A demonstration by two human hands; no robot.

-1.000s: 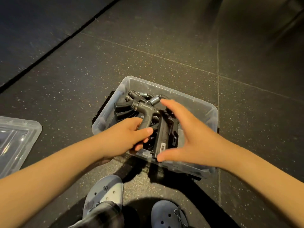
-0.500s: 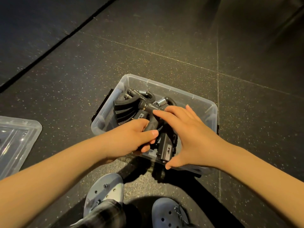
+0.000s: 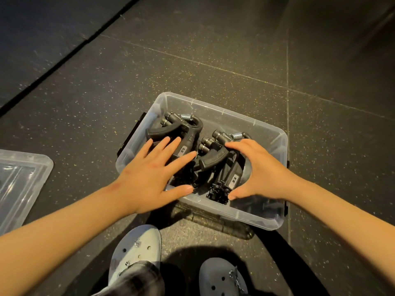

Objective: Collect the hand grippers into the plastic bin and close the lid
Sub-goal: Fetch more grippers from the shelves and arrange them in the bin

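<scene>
A second ago our left hand (image 3: 147, 176) gripped one of the grippers (image 3: 210, 163) by its handle over the bin (image 3: 263, 218), while our right hand (image 3: 263, 169) hovered spread above it. Now that grip is gone. The left hand lies flat on the left cluster, fingers (image 3: 168, 144) straight and spread apart, thumb out along the near side. The right hand has come down on the right cluster. It is arched, with its fingers curled over the far end by the springs and its thumb hooked at the near end, so it grips that bundle between them. The bin has not moved on the floor (image 3: 213, 60).

All the grippers we can see lie inside the bin, in two black clusters side by side, and none shows on the floor around it. We judge the collecting to be done, or nearly so. This moment looks like a settling press, pushing the pile down below the rim. The lid (image 3: 25, 178) lies well apart on the floor to our left, untouched. Closing is what remains. The pile has to sit low enough for the lid to seat, since a handle or knob poking up could stop it.
</scene>
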